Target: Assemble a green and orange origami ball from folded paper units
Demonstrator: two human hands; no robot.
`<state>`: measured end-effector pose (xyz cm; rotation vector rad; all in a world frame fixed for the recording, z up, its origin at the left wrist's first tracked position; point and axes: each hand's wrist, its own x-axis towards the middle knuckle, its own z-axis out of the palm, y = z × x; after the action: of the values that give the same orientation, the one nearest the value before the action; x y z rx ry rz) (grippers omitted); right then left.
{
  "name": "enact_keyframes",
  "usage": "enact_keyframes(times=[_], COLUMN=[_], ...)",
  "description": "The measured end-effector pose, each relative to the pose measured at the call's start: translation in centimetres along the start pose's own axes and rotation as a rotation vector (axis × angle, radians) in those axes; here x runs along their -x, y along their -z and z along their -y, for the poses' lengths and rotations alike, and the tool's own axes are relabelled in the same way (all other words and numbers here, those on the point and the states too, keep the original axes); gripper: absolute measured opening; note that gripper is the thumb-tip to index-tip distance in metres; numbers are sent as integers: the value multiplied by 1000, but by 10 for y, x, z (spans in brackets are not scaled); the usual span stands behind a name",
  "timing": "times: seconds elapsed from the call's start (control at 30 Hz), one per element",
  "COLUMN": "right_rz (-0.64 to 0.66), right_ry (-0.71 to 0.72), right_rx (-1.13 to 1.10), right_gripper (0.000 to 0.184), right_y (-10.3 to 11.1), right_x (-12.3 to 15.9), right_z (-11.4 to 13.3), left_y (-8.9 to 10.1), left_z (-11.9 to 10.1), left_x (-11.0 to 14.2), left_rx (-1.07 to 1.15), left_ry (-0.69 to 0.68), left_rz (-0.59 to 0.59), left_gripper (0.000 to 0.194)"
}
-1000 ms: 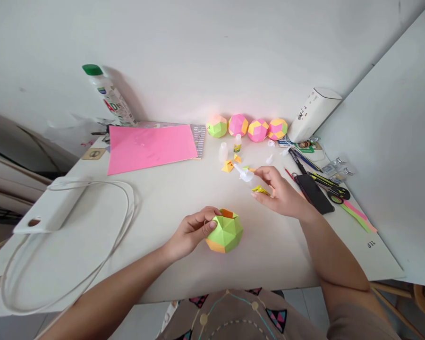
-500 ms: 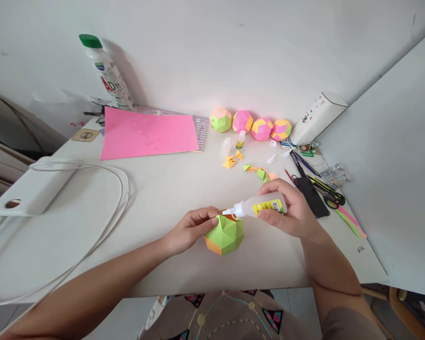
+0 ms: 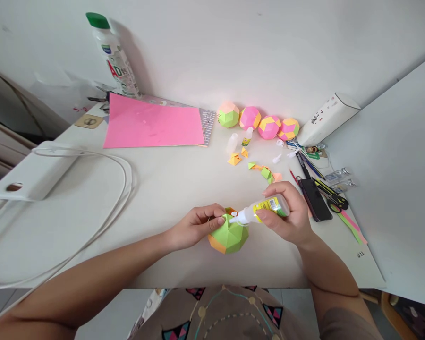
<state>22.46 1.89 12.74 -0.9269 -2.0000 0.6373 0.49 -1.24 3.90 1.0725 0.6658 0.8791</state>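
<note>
Near the front of the table sits a faceted green and orange paper ball (image 3: 230,238) with an opening at its top. My left hand (image 3: 194,225) pinches the ball's upper left edge between thumb and fingers. In my right hand (image 3: 290,215) a clear glue bottle (image 3: 269,208) with a yellow label lies nearly level. Its white nozzle points left, and the tip is at the green paper beside the opening; I cannot tell whether a drop comes out. Small folded orange paper pieces (image 3: 234,159) and green pieces (image 3: 267,174) lie beyond my hands.
Several finished paper balls (image 3: 269,127) stand along the wall. Pink paper sheets (image 3: 156,125) lie at back left, near a green-capped bottle (image 3: 116,61). A white power bank-like box (image 3: 46,165) with a looped cable (image 3: 123,189) is left. A phone (image 3: 315,200) and scissors (image 3: 336,203) lie right.
My right hand has brought the glue bottle down and toward me, its nozzle now at the ball's green rim. My left hand keeps its pinch on the ball. The camera view has shifted.
</note>
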Motion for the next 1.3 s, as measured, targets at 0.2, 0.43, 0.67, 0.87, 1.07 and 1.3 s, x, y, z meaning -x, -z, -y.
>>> enact_keyframes(times=[0.2, 0.43, 0.67, 0.87, 1.07, 1.3], right_rz=[-42, -123, -130, -163, -144, -149], right_ry=[62, 70, 114, 122, 118, 160], right_rx=[64, 79, 93, 6, -6, -42], right_gripper=[22, 22, 21, 19, 20, 20], right_y=[-5, -10, -12, -14, -14, -17], right_x=[5, 8, 10, 10, 10, 10], right_z=[6, 6, 8, 8, 9, 10], left_y=[-1, -2, -3, -3, -3, -3], left_z=[-1, -1, -1, 1, 0, 0], left_x=[1, 1, 2, 2, 2, 2], left_rx=[-81, -65, -60, -35, -47, -43], left_ry=[-50, -41, -30, -25, -14, -17], left_rz=[18, 21, 24, 33, 27, 29], left_gripper=[28, 27, 27, 27, 28, 27])
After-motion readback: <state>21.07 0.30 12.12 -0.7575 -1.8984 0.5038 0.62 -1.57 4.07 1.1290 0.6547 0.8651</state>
